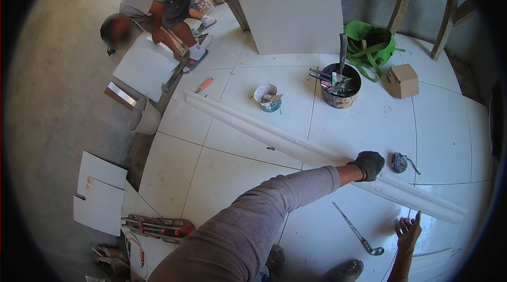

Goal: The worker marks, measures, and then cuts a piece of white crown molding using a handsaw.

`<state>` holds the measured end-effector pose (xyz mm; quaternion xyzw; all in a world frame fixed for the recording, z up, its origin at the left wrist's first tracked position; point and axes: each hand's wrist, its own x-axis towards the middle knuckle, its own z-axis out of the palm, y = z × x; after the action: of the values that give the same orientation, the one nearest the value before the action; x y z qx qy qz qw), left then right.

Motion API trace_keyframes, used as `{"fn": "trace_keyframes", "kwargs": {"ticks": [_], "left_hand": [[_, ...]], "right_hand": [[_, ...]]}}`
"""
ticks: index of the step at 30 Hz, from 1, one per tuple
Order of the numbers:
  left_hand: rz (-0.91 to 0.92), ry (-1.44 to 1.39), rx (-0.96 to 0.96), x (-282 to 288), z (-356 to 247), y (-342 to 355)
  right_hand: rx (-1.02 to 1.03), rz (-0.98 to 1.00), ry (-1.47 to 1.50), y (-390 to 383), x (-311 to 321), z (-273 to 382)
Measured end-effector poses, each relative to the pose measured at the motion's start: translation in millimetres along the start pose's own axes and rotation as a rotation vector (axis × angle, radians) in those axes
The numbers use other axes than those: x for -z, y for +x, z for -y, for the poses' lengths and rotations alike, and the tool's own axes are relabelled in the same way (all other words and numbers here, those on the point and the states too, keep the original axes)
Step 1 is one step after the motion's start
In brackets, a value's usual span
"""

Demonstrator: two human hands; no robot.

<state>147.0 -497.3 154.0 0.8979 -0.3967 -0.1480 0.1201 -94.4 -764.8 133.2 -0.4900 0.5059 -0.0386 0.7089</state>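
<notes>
A long white cornice moulding [264, 133] lies slantwise across the floor, from the far left to the near right. My left hand [368, 166], in a dark glove, is closed over its upper edge, right of the middle. Bare and with fingers apart, my right hand [407, 231] is just below the moulding's right end, holding nothing. A blue tape measure [400, 162] rests just beyond the moulding, right of my left hand. Between me and the moulding lies a thin-bladed hand saw [358, 228].
Farther off stand a black bucket of tools [340, 100], a small pail [268, 98], a green bag [372, 47] and a cardboard box [403, 81]. Another person [158, 12] bends over a white board [145, 68] at the far left. A tile cutter [158, 228] lies near left.
</notes>
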Motion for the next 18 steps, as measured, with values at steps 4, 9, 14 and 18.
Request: {"fn": "trace_keyframes", "kwargs": {"ticks": [4, 9, 14, 18], "left_hand": [[-0.335, 0.142, -0.075, -19.3, -24.8, -26.2], [-0.308, 0.161, -0.16, -24.5, -48.9, -55.2], [-0.405, 0.233, -0.191, -35.9, -58.9, -82.6], [-0.488, -0.1, -0.247, -10.5, -36.4, -141.0]], "right_hand": [[0.024, 0.271, 0.149, 4.9, 0.1, 25.6], [0.167, 0.381, -0.072, 7.6, -12.9, 19.6], [0.088, 0.303, 0.079, 42.5, -0.9, -15.7], [0.112, 0.301, 0.085, 47.6, 5.4, -30.5]]}}
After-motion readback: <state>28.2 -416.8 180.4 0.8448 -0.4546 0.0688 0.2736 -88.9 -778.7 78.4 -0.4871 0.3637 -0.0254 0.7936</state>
